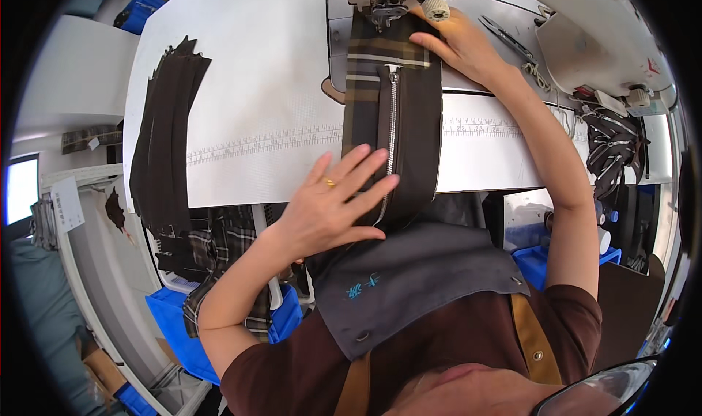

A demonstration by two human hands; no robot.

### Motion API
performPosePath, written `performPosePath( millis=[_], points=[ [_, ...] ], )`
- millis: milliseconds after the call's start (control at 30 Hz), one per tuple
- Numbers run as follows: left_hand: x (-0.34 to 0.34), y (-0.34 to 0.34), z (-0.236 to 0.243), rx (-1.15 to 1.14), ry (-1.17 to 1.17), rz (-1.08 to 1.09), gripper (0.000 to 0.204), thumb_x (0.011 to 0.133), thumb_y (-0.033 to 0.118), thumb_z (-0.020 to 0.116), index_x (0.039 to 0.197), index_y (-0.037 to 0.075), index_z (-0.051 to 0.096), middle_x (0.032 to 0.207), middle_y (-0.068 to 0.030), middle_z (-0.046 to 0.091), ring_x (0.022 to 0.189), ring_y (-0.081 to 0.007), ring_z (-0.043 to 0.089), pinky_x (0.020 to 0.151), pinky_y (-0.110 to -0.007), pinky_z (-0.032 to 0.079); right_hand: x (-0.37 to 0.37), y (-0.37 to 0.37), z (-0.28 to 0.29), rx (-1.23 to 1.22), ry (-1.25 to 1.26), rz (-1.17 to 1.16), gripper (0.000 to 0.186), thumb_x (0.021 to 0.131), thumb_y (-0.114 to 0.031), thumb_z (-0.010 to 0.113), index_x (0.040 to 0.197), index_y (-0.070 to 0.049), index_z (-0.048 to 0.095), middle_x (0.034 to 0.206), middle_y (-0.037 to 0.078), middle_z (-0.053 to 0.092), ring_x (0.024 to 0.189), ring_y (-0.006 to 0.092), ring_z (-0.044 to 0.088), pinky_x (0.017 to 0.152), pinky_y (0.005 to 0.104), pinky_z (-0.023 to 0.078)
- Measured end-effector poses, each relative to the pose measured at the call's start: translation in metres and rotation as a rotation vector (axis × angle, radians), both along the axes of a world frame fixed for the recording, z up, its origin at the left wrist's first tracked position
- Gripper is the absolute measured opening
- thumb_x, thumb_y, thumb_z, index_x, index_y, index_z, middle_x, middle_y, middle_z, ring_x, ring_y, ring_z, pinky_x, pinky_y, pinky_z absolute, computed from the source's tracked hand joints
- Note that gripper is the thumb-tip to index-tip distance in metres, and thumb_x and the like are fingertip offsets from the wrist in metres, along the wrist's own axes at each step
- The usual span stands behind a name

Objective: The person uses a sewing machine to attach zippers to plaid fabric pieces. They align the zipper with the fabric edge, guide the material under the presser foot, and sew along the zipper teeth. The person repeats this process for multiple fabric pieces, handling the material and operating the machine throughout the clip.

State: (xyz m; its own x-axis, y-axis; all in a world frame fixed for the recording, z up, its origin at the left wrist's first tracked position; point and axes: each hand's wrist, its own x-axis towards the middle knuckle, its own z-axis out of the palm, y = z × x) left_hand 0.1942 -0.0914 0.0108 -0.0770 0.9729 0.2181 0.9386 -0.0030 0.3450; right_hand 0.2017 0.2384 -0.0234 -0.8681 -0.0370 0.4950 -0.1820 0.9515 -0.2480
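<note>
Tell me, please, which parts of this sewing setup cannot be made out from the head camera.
- Needle point: hidden behind the presser foot and plaid fabric.
- Sewing machine top: cut off by the upper edge.
- Zipper lower end: covered by the left hand.
- Right hand fingertips: partly hidden behind the knob.

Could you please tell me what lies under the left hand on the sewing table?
The left hand rests flat on dark fabric with a silver zipper, at the white table's front edge. The zipper's lower end is covered by the fingers.

A white paper label [67, 204] (rectangular) hangs far left, beside a glowing screen [20, 189].
</note>
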Motion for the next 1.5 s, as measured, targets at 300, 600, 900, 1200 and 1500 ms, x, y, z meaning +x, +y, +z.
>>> performPosePath(
  millis=[300, 600, 900, 1200, 1500],
  points=[
    [0.037, 0.024, -0.039, 0.064, 0.303, 0.132, 0.05, 0.085, 0.015, 0.053, 0.135, 0.018, 0.047, 0.139, -0.0117, 0.046, 0.127, -0.0261, 0.044, 0.096, -0.04, 0.037, 0.039, -0.066, 0.047, 0.448, -0.085, 0.525, 0.021, 0.073, -0.014, 0.061, 0.091, -0.004, 0.064, 0.099, 0.003, 0.061, 0.089, 0.019, 0.055, 0.078, 0.0336, 0.046],
    [0.008, 0.032, -0.017, 0.213, -0.14, 0.072, 0.033, 0.08, 0.007, 0.063, 0.114, 0.008, 0.062, 0.114, -0.0131, 0.06, 0.104, -0.0275, 0.059, 0.079, -0.034, 0.051, 0.056, -0.065, 0.03, 0.332, -0.005, 0.349, 0.01, 0.07, -0.01, 0.059, 0.075, -0.005, 0.053, 0.078, 0.005, 0.05, 0.069, 0.0178, 0.056, 0.058, 0.0307, 0.049],
    [-0.086, 0.093, -0.026, 0.121, 0.333, 0.136, 0.039, 0.085, 0.024, 0.064, 0.121, 0.012, 0.059, 0.129, 0.0025, 0.055, 0.115, -0.0174, 0.052, 0.1, -0.053, 0.031, 0.05, -0.069, 0.008, 0.06, 0.093, 0.34, 0.02, 0.07, -0.006, 0.061, 0.089, 0.0, 0.059, 0.095, 0.008, 0.059, 0.075, 0.0206, 0.063, 0.059, 0.0307, 0.053],
    [-0.127, 0.113, -0.04, 0.144, 0.289, 0.278, 0.038, 0.092, 0.033, 0.052, 0.123, 0.011, 0.055, 0.129, -0.0016, 0.055, 0.124, -0.0228, 0.046, 0.102, -0.059, 0.028, 0.022, -0.049, 0.01, 0.028, 0.043, 0.209, 0.014, 0.078, -0.004, 0.058, 0.092, 0.0, 0.06, 0.1, 0.008, 0.06, 0.078, 0.0253, 0.064, 0.061, 0.0342, 0.053],
    [-0.145, 0.119, -0.035, 0.31, 0.28, 0.243, 0.027, 0.085, 0.028, 0.062, 0.107, 0.011, 0.063, 0.119, -0.0004, 0.059, 0.108, -0.0194, 0.056, 0.103, -0.056, 0.028, 0.019, -0.046, 0.009, -0.006, 0.025, 0.149, 0.014, 0.08, -0.004, 0.058, 0.092, 0.001, 0.061, 0.099, 0.008, 0.062, 0.075, 0.0273, 0.064, 0.061, 0.036, 0.053]
  ],
)
